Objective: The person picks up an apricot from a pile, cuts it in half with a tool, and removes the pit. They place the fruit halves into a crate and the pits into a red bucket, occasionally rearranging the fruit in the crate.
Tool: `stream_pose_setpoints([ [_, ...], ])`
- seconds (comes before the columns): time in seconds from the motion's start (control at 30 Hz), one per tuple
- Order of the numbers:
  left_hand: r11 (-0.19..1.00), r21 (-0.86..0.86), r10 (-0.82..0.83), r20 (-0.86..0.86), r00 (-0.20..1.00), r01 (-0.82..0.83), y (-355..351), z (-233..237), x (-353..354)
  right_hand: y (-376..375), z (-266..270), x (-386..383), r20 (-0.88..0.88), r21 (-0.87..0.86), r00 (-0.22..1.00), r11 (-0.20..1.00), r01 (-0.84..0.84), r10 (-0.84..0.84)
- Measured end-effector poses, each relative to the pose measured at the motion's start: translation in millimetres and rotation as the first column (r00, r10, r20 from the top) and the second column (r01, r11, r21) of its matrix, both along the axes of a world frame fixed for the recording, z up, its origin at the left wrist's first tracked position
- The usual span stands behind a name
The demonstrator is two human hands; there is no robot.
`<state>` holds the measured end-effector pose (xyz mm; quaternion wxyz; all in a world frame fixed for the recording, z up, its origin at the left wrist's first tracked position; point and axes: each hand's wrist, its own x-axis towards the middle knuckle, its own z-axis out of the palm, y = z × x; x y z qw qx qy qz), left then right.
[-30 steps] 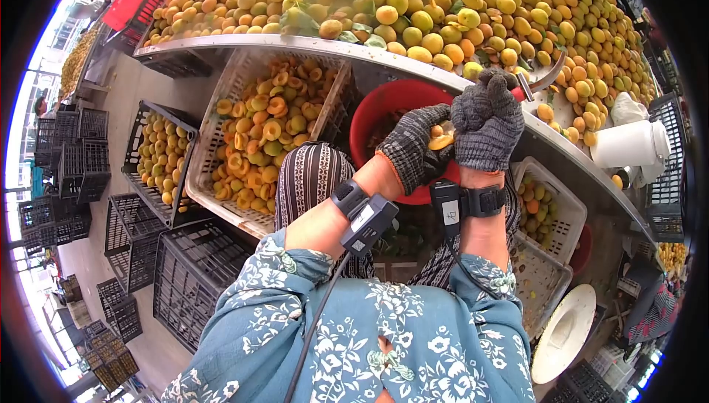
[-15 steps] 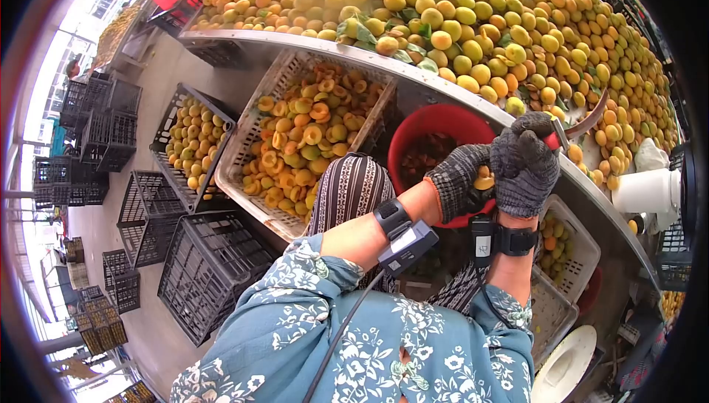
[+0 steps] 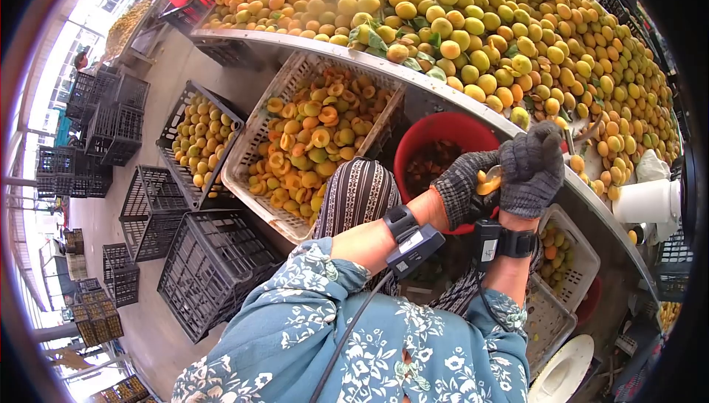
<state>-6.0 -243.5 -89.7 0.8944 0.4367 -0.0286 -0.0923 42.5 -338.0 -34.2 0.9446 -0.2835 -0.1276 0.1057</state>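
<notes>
Both my hands wear dark grey knitted gloves. My left hand (image 3: 465,183) has its fingers closed on a cut apricot (image 3: 489,181), whose orange flesh shows between the two hands. Right beside it, my right hand (image 3: 530,172) is wrapped round the handle of a curved knife; the blade (image 3: 590,131) sticks out to the right over the table edge, thin and somewhat blurred. Below and left of my hands stands a red bucket (image 3: 413,144) with dark brown bits inside. The heap of whole apricots (image 3: 473,26) lies on the table just beyond.
A white crate (image 3: 247,133) of halved apricots stands left of my knee. Black crates (image 3: 214,270) are on the floor further left, one with whole fruit. The table's metal rim (image 3: 436,87) curves past my hands. A white bucket (image 3: 646,201) is at right, another white crate (image 3: 583,255) below.
My right hand has turned, so the knife's red handle no longer shows clearly and the blade looks fainter. More of the cut apricot shows in my left hand. The view has shifted slightly.
</notes>
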Motion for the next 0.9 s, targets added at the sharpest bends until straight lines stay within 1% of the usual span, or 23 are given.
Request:
stream_pose_setpoints([
  [0.03,0.940,-0.340,-0.096,-0.220,0.971,0.016,-1.3,2.5,2.3,-0.4,-0.9,2.2,-0.030,0.058,0.998,0.997,-0.048,0.049],
  [0.07,0.940,-0.339,-0.101,-0.217,0.971,0.022,1.0,3.8,2.4,0.0,-5.7,5.4,-0.027,0.058,0.999,0.997,-0.042,0.044],
  [0.13,0.989,-0.147,-0.025,-0.183,0.983,-0.002,8.7,10.1,1.5,0.8,-14.8,11.0,-0.104,0.081,0.994,0.996,0.024,-0.016],
  [0.17,0.982,-0.180,-0.009,-0.330,0.944,-0.053,7.2,17.6,4.9,-3.5,-14.5,11.6,-0.078,0.107,0.997,0.994,0.015,-0.007],
  [0.2,0.980,-0.192,-0.023,-0.331,0.943,-0.043,9.8,17.0,8.1,-10.4,-13.4,11.3,-0.079,0.094,0.997,0.995,0.026,-0.018],
  [0.27,0.954,-0.299,-0.137,-0.495,0.858,-0.021,17.8,12.4,14.4,-24.6,-4.1,9.7,-0.018,0.035,0.995,0.994,0.102,-0.102],
  [0.33,0.958,-0.283,-0.118,-0.499,0.859,-0.033,17.1,8.1,16.7,-36.6,8.4,1.2,0.020,-0.056,0.988,0.986,0.154,-0.153],
  [0.37,0.973,-0.226,-0.072,-0.489,0.870,-0.047,18.9,10.3,16.5,-37.4,20.4,-6.7,0.048,-0.318,0.984,0.931,0.180,-0.174],
  [0.4,0.984,-0.166,-0.024,-0.474,0.880,-0.062,21.1,13.1,17.0,-36.9,27.5,-12.3,0.081,-0.554,0.979,0.808,0.200,-0.188],
  [0.43,0.991,-0.106,0.023,-0.457,0.889,-0.081,21.6,15.2,17.3,-36.0,22.5,-15.5,0.006,-0.694,0.974,0.700,0.167,-0.226],
  [0.47,0.991,-0.110,0.020,-0.453,0.891,-0.078,20.4,17.0,17.6,-29.1,10.5,-17.3,0.105,-0.731,0.975,0.650,0.208,-0.194],
  [0.53,0.987,0.026,0.153,-0.450,0.880,-0.159,17.4,19.8,17.1,-18.1,-3.0,-28.8,0.253,-0.859,0.960,0.428,0.280,-0.120],
  [0.57,0.987,0.022,0.153,-0.446,0.882,-0.160,17.9,15.6,18.2,-14.6,-3.7,-32.8,0.430,-0.872,0.901,0.228,0.433,-0.063],
  [0.6,0.976,0.169,0.183,-0.282,0.942,-0.139,19.9,6.1,19.5,-11.6,-4.0,-35.3,0.578,-0.816,0.815,0.032,0.577,0.032],
  [0.63,0.938,0.315,0.186,-0.107,0.977,-0.144,22.9,1.8,20.5,-8.6,-5.1,-35.5,0.636,-0.765,0.766,-0.054,0.641,0.093],
  [0.67,0.936,0.318,0.193,-0.100,0.976,-0.152,23.5,-1.2,22.3,-5.2,-3.4,-38.3,0.641,-0.761,0.761,-0.047,0.647,0.095],
  [0.7,0.594,0.777,0.093,0.189,0.978,-0.207,22.3,-3.2,25.5,-2.2,-1.3,-41.9,0.652,-0.737,0.746,-0.117,0.666,0.136],
  [0.73,0.057,0.934,-0.149,0.358,0.922,-0.353,22.8,-3.7,27.9,-0.2,0.6,-44.3,0.659,-0.707,0.731,-0.187,0.682,0.177],
  [0.77,0.154,0.926,-0.181,0.368,0.912,-0.344,26.8,-5.1,28.3,-0.6,-4.1,-43.3,0.674,-0.695,0.716,-0.173,0.698,0.181],
  [0.8,0.149,0.924,-0.177,0.376,0.910,-0.352,25.8,-6.3,27.6,-0.1,-6.4,-44.1,0.680,-0.690,0.710,-0.167,0.705,0.183],
  [0.83,0.394,0.908,-0.066,0.183,0.981,-0.143,23.9,10.8,21.1,0.2,-8.0,-45.8,0.695,-0.680,0.698,-0.155,0.716,0.173],
  [0.87,0.628,0.777,-0.013,-0.042,0.999,0.041,22.3,20.5,16.0,0.7,-10.5,-46.1,0.709,-0.670,0.685,-0.144,0.728,0.164],
  [0.9,0.536,0.839,-0.026,0.122,0.992,-0.089,17.6,-24.1,21.5,1.4,-15.3,-45.2,0.725,-0.649,0.664,-0.140,0.747,0.183],
])
